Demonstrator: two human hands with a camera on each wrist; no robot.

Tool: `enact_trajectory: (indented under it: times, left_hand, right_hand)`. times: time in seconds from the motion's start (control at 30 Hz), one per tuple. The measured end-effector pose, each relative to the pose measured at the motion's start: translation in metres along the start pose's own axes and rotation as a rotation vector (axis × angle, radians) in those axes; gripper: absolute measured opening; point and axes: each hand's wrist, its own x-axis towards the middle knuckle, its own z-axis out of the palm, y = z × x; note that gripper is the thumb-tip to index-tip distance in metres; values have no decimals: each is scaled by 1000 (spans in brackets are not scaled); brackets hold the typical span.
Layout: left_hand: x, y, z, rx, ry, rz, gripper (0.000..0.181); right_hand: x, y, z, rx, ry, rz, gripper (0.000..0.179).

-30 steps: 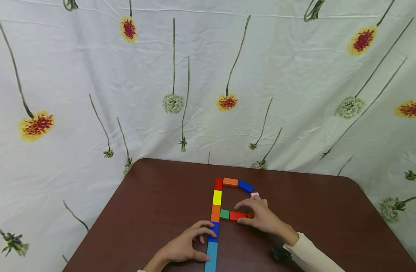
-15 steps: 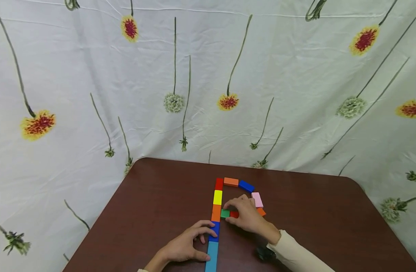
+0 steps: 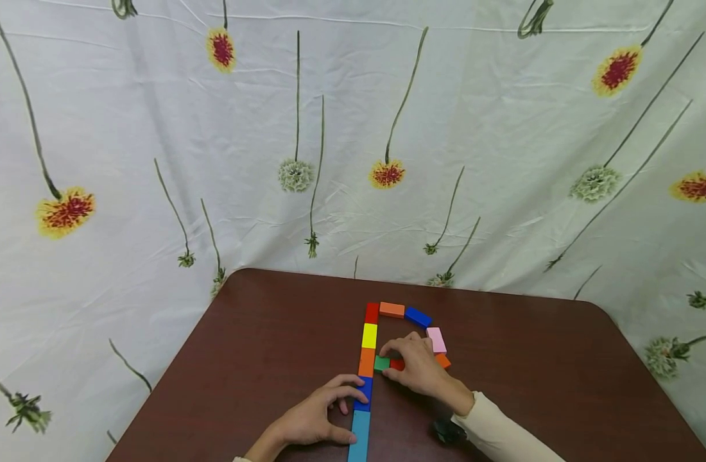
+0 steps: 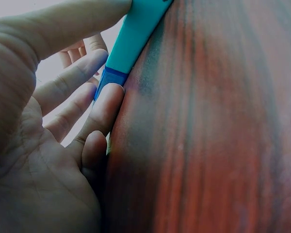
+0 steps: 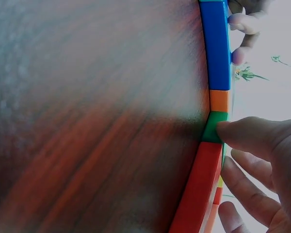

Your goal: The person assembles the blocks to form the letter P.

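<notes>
My left hand (image 3: 315,414) lies beside the column of blocks, fingertips resting on the blue block (image 3: 361,407) and thumb touching the light blue block (image 3: 361,430). Loosely bent, its fingers do not wrap round either one. My right hand (image 3: 422,367) pinches the small green block (image 3: 382,364) on the table, with the thumb on its near side. That block sits against the orange block (image 3: 366,362) of the column. Partly hidden under the right hand is a red block (image 5: 199,182), end to end with the green one.
Yellow (image 3: 369,335) and red (image 3: 372,312) blocks top the column. Orange (image 3: 392,310), blue (image 3: 418,316), pink (image 3: 436,340) and another orange block (image 3: 443,360) curve round on the right. The dark brown table (image 3: 532,359) reaches a flowered cloth (image 3: 491,128) behind.
My right hand has moved left from the red and orange blocks to the green block, uncovering the pink one. It then holds there. The left hand stays put.
</notes>
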Motion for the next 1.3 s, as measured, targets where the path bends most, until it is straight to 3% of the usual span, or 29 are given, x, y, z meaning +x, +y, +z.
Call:
enact_trajectory:
  times: [0.53,0.8,0.93,1.17,1.23,1.3]
  left_hand:
    - [1,-1,-1,0,-4,1,42]
    - [2,0,1,-4,-5,3,42]
    - [3,1,1,-5,-7,-4,41]
    - [0,2,-4,2,5,10,41]
    - [-1,4,-10,34,38,33,42]
    - [-3,6,-19,90,112,71,43]
  right_hand:
    - [-1,3,-1,-9,-13,21,22]
    - [-9,8,-9,20,43,17,27]
    - [-14,16,-20,67,75,48,27]
    - [-29,42,-51,156,139,183,26]
    - [-35,53,-61,135,190,199,27]
    - [-42,66,-71,81,250,185,31]
